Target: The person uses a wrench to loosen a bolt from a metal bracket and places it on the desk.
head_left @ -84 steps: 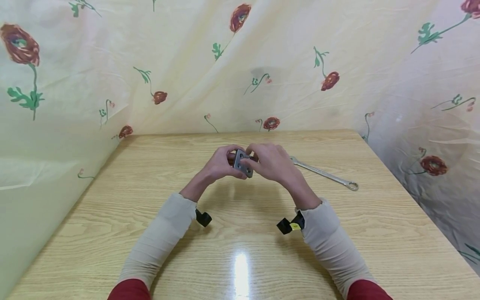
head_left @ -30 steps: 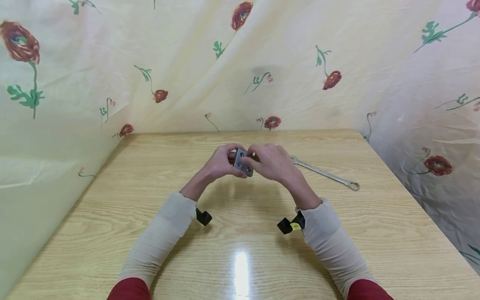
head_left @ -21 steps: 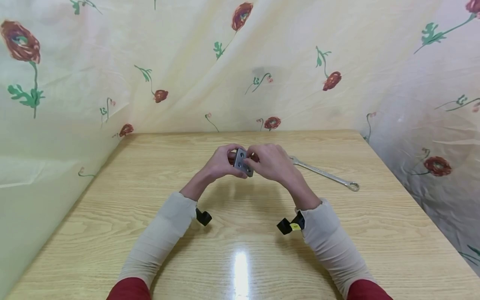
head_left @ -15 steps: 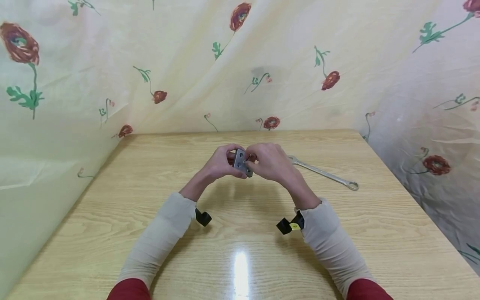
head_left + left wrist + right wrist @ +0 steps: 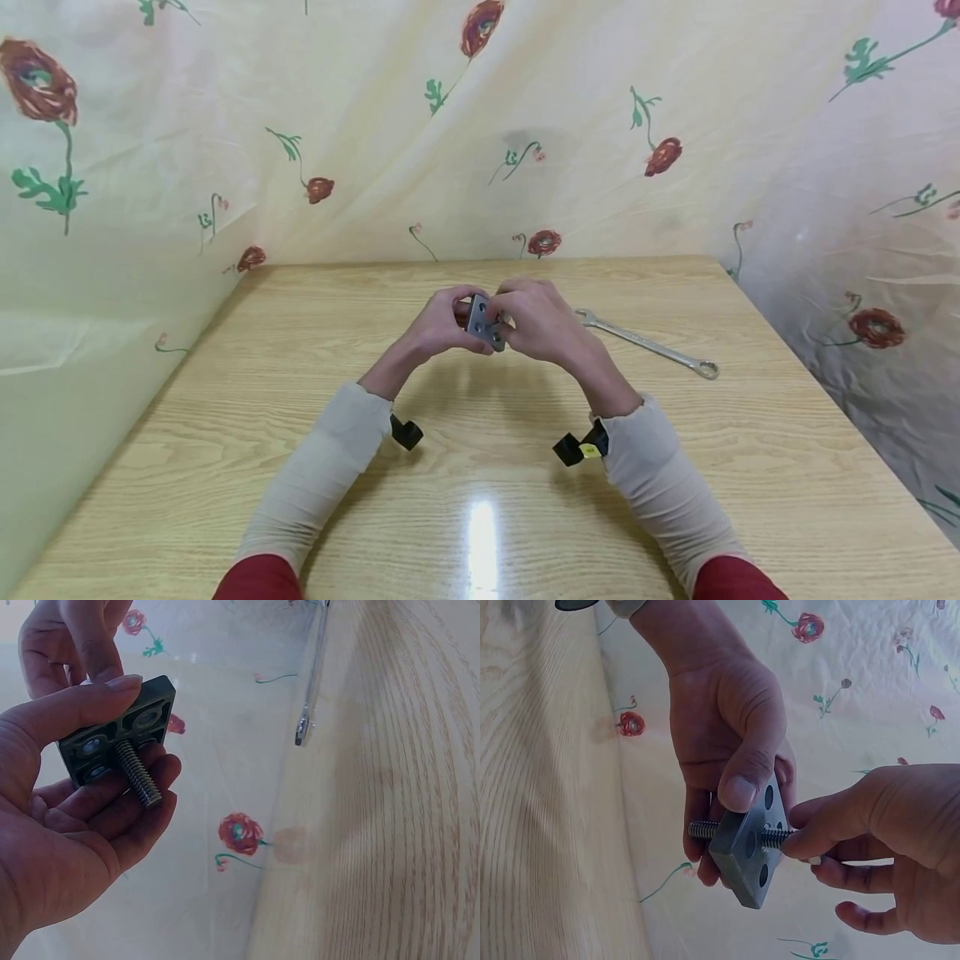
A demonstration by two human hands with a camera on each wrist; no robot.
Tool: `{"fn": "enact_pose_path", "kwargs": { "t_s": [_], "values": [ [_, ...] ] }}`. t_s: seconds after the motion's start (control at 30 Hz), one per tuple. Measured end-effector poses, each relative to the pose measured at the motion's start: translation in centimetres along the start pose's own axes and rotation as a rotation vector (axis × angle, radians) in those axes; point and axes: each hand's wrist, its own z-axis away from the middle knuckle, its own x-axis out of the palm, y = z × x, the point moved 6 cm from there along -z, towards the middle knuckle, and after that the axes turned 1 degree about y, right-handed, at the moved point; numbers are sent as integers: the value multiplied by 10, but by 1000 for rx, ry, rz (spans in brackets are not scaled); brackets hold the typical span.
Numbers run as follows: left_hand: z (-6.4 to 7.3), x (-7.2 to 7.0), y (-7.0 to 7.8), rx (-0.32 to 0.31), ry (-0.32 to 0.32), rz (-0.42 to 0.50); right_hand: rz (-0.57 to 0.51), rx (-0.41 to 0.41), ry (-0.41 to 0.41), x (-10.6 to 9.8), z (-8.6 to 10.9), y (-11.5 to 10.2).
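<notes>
Right hand pinches a silver threaded metal rod passing through a grey rectangular metal plate; left hand grips the plate above the pale wood-grain table. Right thumb has drawn back across the plate's face, suggesting rod-turning. Long silver metal wrench lies to the right.
</notes>
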Motion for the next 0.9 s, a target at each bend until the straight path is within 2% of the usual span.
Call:
{"fn": "enact_pose_path", "kwargs": {
  "t_s": [0.17, 0.3, 0.6, 0.9],
  "values": [
    [0, 0, 0, 1, 5, -5, -4, -24, -1, -1, 1, -1],
    [-1, 0, -2, -12, 7, -8, -13, -12, -19, -1, 2, 1],
    [-1, -1, -2, -24, 13, -24, -19, 141, -76, 1, 2, 10],
    [-1, -1, -1, -16, 8, -21, -28, 187, -105, 5, 0, 14]
  ]
}}
